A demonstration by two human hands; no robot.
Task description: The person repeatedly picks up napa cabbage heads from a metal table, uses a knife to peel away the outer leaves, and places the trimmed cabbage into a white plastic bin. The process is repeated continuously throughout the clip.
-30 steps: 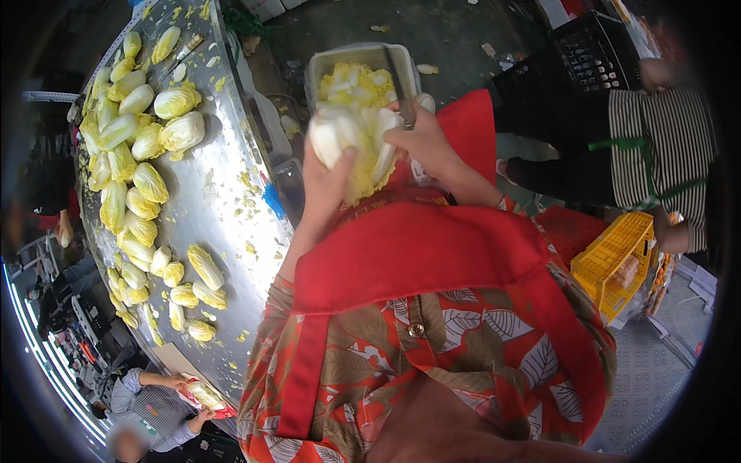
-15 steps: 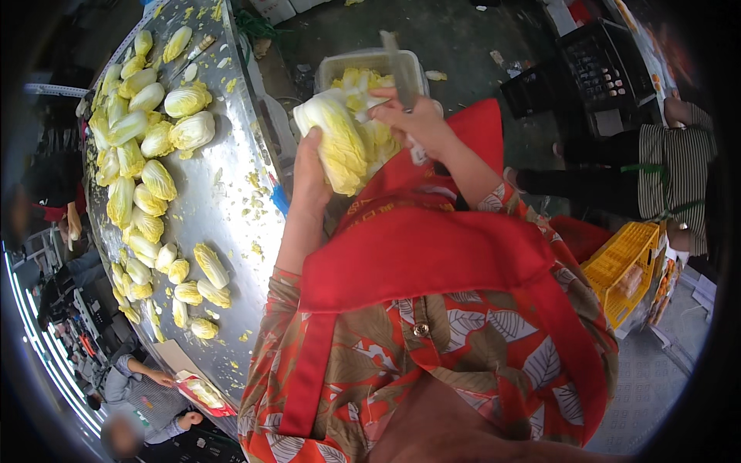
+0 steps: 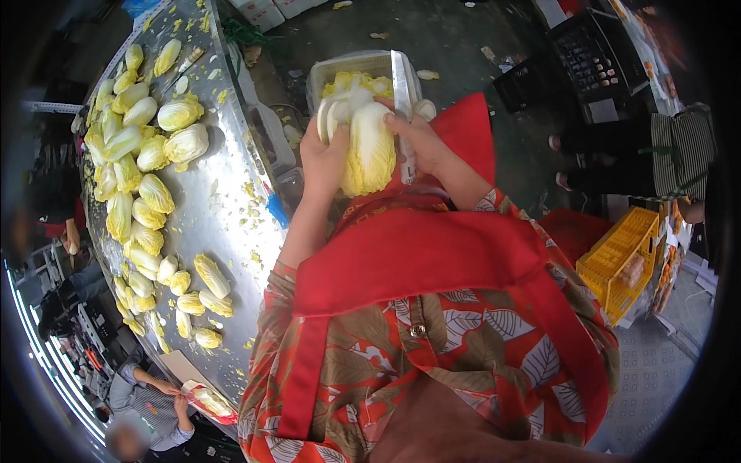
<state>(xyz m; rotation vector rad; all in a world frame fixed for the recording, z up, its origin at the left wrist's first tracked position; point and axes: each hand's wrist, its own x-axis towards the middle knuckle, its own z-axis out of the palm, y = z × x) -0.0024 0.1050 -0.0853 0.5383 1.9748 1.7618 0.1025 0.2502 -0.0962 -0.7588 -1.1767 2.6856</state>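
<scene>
In front of my red apron, a napa cabbage (image 3: 369,158) is held up between both hands, white base away from me and yellow leafy end toward me. My left hand (image 3: 323,158) wraps its left side, thumb pressing on it; paler leaf bases fan out beyond the thumb. My right hand (image 3: 426,145) is closed around a knife (image 3: 400,81), its blade pointing away from me; the right thumb touches the cabbage's right side. Beyond and below the cabbage is a pale plastic tub (image 3: 345,58) holding yellow leaves (image 3: 374,83).
To my left stands a metal table (image 3: 231,204) with several trimmed napa cabbages (image 3: 127,166), leaf scraps and another knife (image 3: 191,58). A yellow crate (image 3: 617,258) sits at right. One person (image 3: 679,154) stands beyond it; another (image 3: 150,405) works at the table's near left end.
The cabbage has turned more upright and shifted right, and its outer leaves now spread at the left. The knife has come down beside it, and my right thumb now rests on the cabbage.
</scene>
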